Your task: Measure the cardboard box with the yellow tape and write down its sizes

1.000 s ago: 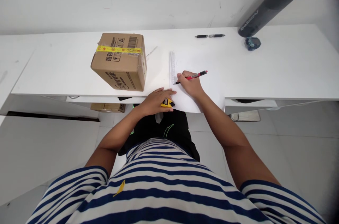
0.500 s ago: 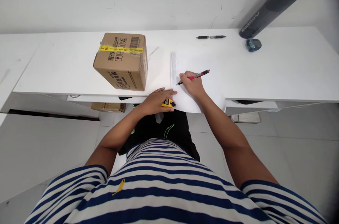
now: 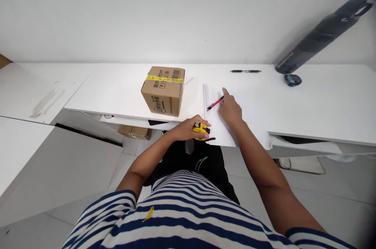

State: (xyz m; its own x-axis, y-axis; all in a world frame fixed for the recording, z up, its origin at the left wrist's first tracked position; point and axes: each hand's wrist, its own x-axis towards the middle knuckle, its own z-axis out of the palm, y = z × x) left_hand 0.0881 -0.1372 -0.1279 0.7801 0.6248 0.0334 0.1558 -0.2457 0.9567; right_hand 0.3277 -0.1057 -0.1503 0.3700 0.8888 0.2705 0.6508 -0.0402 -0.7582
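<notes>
Paper, white [image 3: 216, 125], overhanging white desk's [image 3: 317, 108] near edge.
Left hand [image 3: 186, 128] curls round yellow-black tape measure [image 3: 201, 131], likely steadying it; right hand [image 3: 231, 110] meets red-black pen [image 3: 216, 102], whether pinching is unclear.

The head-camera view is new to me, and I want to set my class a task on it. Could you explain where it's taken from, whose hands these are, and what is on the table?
There is no machine here: a person works bare-handed, wearing a camera on the head that looks forward and down, so the striped shirt fills the bottom.

The left hand holds what looks like a yellow tape measure. The right hand, over white paper, holds a red-and-black pen; that grip is partly hidden.

On the white table are a taped cardboard box, a dark pen, a small dark object and a dark tube.
</notes>
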